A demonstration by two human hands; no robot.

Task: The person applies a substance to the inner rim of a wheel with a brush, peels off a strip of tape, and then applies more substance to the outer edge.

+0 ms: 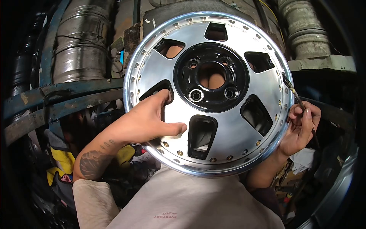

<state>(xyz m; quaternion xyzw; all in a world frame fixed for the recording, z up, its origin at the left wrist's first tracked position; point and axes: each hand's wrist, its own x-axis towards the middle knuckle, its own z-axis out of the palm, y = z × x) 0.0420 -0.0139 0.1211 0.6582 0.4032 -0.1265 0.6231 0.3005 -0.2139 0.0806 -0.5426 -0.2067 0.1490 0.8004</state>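
Observation:
A polished alloy wheel rim [225,129] with a black centre fills the middle of the head view, its face turned up toward me. Small bolts run round its outer lip, several of them gold. My left hand [154,114] grips the wheel at its left side: the fingers go into a black-edged window and the thumb lies on the silver face. My right hand [301,128] pinches a thin paintbrush [293,91] by its dark handle at the right edge. The brush tip meets the bolt channel just inside the lip, on the upper right.
Weathered silver metal rims [82,42] stand at the upper left, and more stacked rims [303,28] at the upper right. A blue metal frame [76,95] crosses the left side. A yellow and grey cloth [61,162] hangs at lower left. White paper [303,160] lies below my right hand.

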